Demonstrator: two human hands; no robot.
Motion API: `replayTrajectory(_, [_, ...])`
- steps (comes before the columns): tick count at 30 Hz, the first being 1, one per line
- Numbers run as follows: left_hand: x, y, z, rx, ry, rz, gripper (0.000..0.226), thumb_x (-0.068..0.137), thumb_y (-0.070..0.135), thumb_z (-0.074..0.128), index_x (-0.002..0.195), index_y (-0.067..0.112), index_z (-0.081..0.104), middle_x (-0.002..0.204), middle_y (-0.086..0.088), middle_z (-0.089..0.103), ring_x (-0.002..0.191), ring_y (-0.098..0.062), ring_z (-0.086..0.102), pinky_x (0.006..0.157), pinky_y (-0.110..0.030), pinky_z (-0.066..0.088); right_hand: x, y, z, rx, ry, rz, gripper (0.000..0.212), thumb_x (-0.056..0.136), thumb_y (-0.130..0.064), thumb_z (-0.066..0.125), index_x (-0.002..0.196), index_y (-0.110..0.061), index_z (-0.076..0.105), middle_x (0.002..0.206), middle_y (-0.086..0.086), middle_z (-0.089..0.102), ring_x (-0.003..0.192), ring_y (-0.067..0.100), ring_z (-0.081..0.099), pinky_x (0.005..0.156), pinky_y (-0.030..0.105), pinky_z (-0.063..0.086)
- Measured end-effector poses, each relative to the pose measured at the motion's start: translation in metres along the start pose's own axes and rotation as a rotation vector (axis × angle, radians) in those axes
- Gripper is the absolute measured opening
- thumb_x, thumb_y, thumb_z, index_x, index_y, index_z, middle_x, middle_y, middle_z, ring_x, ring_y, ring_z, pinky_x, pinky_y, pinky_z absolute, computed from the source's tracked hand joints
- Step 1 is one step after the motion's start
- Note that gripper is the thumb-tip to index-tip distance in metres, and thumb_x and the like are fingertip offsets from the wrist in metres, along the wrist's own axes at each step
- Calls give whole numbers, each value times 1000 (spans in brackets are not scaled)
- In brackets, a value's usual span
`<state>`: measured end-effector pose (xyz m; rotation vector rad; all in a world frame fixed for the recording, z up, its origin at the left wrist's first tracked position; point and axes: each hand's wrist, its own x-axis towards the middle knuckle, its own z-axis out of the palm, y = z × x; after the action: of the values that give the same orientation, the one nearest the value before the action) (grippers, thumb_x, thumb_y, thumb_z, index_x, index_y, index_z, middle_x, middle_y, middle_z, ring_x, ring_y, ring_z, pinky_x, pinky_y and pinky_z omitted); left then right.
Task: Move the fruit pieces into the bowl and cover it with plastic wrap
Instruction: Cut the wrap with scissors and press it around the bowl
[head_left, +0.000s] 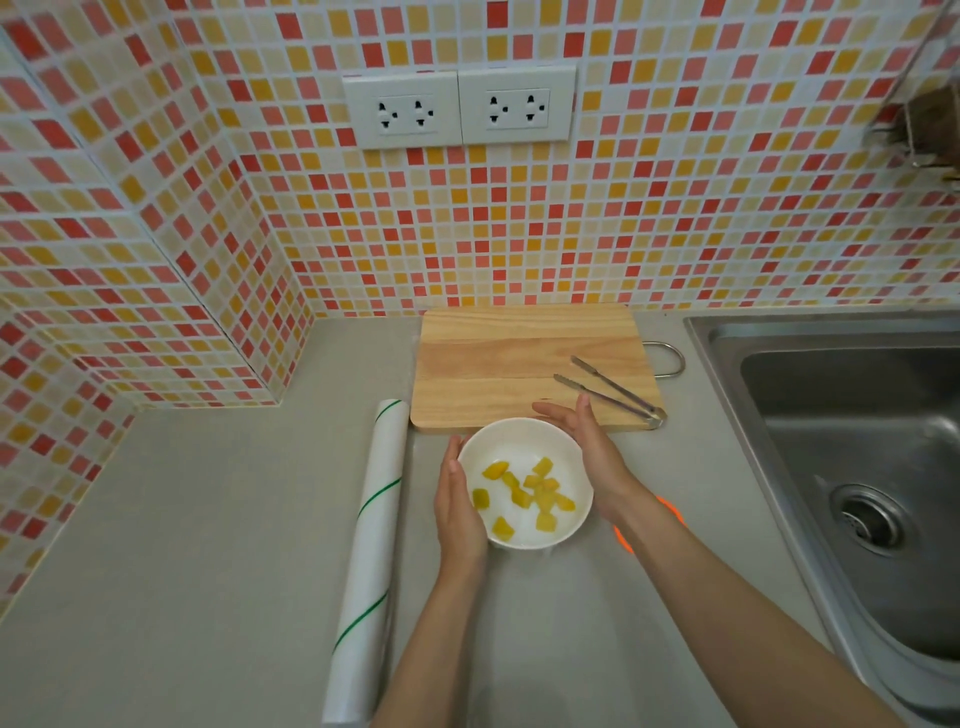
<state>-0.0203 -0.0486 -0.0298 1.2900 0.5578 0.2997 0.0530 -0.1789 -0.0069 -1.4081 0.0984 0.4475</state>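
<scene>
White-and-green plastic wrap roll (371, 561) lies on the grey surface (197, 545), just left of the bowl (524, 441). The left hand (457, 512) and right hand (587, 447) cup the bowl's sides, palms flat and fingers spread. Yellow fruit pieces (524, 496) already sit inside; whether film covers the rim, I cannot tell. Likely the sealing step: press any wrap down evenly around the rim, keeping the bowl steady. The cutting board (519, 364) and tongs (610, 392) lie beyond.
</scene>
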Motion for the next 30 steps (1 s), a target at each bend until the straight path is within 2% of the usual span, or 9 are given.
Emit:
replayTrajectory(2, [-2,2,1,-11,-4,-9,39,102,21,30,135,17,49,125,6,57,103,2,56,81,-8,48,-1,1,0,50,10,36,65,90,-62,12,110,-25,61,126,8,59,112,24,58,102,43,42])
replayTrajectory(5, [-4,6,1,-8,-1,-14,39,101,22,30,130,12,54,124,-3,60,107,-14,58,87,-24,48,-3,8,-3,146,-18,105,74,87,-67,10,116,-21,60,122,10,62,112,28,58,100,45,43])
replayTrajectory(8, [-6,9,1,7,-12,11,39,102,21,29,128,10,56,121,-6,61,102,-14,58,84,-23,48,-6,15,-6,221,-15,138,75,87,-67,10,122,-19,55,123,9,61,116,29,56,105,49,40])
replayTrajectory(14, [-7,1,-6,46,-27,-2,39,101,31,29,125,20,58,125,-1,62,110,-13,58,91,-28,46,-24,17,-2,126,525,-226,56,96,-47,25,121,-9,57,126,12,60,116,19,57,107,40,39])
replayTrajectory(18, [8,6,-12,42,-18,-48,39,96,43,30,118,28,60,133,-2,59,123,-18,53,109,-42,38,-47,35,5,95,515,-298,50,97,-45,23,133,-20,46,137,-6,49,128,6,42,104,23,30])
replayTrajectory(20, [17,11,-9,24,-59,-48,41,97,42,30,122,25,58,136,-2,56,128,-18,49,112,-43,33,-53,46,17,121,539,-281,49,98,-44,23,136,-21,42,142,-5,44,131,6,39,103,23,30])
replayTrajectory(24, [20,9,3,0,-159,-79,49,99,39,30,125,6,57,131,-25,54,106,-19,57,93,-35,46,-54,52,37,175,554,-270,59,91,-53,25,136,-19,42,141,4,47,129,18,44,108,40,38])
replayTrajectory(28, [7,3,7,-2,-74,-69,40,99,34,34,116,15,66,120,-9,67,110,-24,62,96,-35,50,-45,41,28,187,524,-261,40,99,-36,28,123,-22,57,123,1,61,117,18,55,94,33,47])
replayTrajectory(30, [0,3,8,2,-19,-17,40,99,29,32,108,17,68,110,-4,70,102,-21,64,79,-21,54,-39,34,16,132,447,-218,40,99,-37,28,119,-25,60,123,-2,62,117,16,55,96,33,45])
